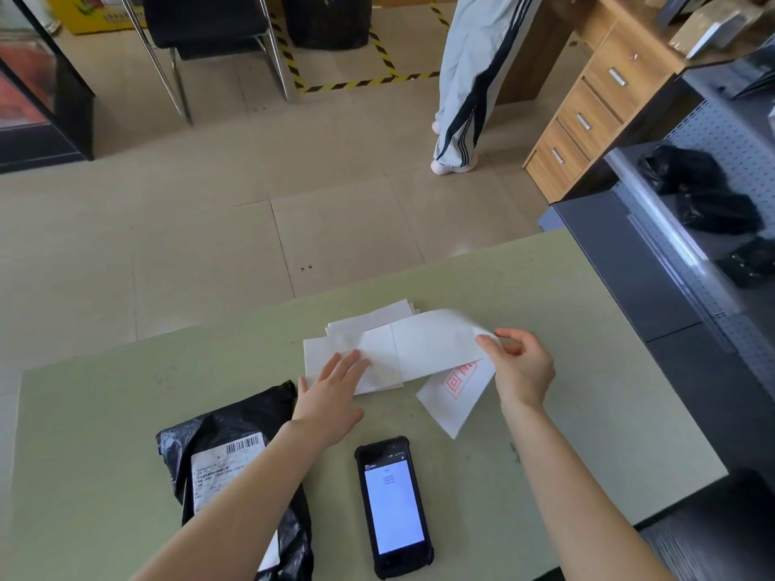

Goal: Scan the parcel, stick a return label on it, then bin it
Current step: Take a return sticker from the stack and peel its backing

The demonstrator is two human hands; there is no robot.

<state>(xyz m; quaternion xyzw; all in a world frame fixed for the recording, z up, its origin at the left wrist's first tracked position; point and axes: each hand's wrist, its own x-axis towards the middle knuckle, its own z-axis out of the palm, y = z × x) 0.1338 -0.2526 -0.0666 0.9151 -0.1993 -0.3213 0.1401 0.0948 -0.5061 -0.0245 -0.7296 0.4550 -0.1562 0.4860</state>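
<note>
Black parcel [235,467] lay on counter [566,371] near left, under left forearm, left hand [331,392] open, flat on label strip [419,350], right hand [520,366] pinched strip's raised end, scanner [394,505] between arms.

Green bench [126,413] w/ a black poly parcel [235,421] at near left, white shipping label w/ barcode facing up, partly under the left forearm. Handheld scanner [392,507] just beside it on the right, screen lit, lying flat. Left hand [335,392] pressed flat on a stack of white label sheets [373,329]. Right hand [520,362] pinches the end of a white strip [432,341], lifted & curling; a sheet w/ red print [457,392] hangs below it. Another person's striped trousers [474,77] beyond, by wooden drawers [587,119].
</note>
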